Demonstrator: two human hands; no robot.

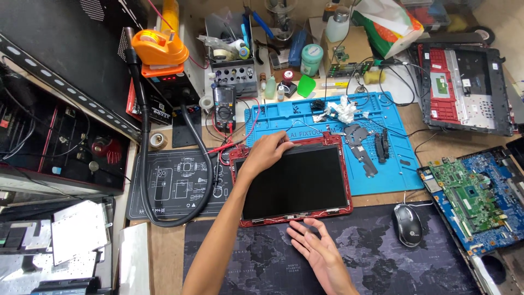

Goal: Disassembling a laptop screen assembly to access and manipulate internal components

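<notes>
A black laptop screen panel (pixel 297 180) lies in a red lid frame (pixel 346 180) in the middle of the bench. My left hand (pixel 266 154) rests on the panel's top left edge, with the fingers curled over that edge. My right hand (pixel 315 247) lies flat on the dark world-map desk mat (pixel 393 262). Its fingers are spread, and the fingertips touch the lower edge of the red frame. It holds nothing.
Behind the lid lies a blue work mat (pixel 382 164) with metal brackets. A black mouse (pixel 408 224), a blue-green motherboard (pixel 475 199) and a red laptop case (pixel 464 90) are at the right. A multimeter (pixel 224 104), a black hose (pixel 144 164) and a black diagram mat (pixel 174 186) are at the left.
</notes>
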